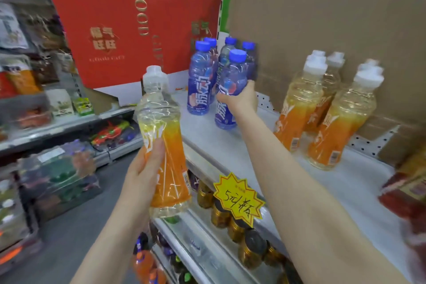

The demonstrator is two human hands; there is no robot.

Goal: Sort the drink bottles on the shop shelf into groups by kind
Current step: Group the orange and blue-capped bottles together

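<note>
My left hand (pixel 147 168) grips an orange-labelled bottle (pixel 161 136) with a clear cap, held upright in front of the shelf's left end. My right hand (pixel 242 99) grips a blue-capped, blue-labelled bottle (pixel 230 85) that stands on the grey shelf (pixel 253 145). Several more blue bottles (pixel 200 78) stand grouped just behind and left of it. At the right, several orange-labelled bottles (pixel 327 108) with white caps stand together against the cardboard.
A cardboard sheet (pixel 322 30) backs the shelf, and a red gift box (pixel 129 18) stands at its left end. A yellow starburst price tag (pixel 238 198) hangs on the shelf edge above jars (pixel 221 214) on lower shelves. Red packets (pixel 405 196) lie at the right.
</note>
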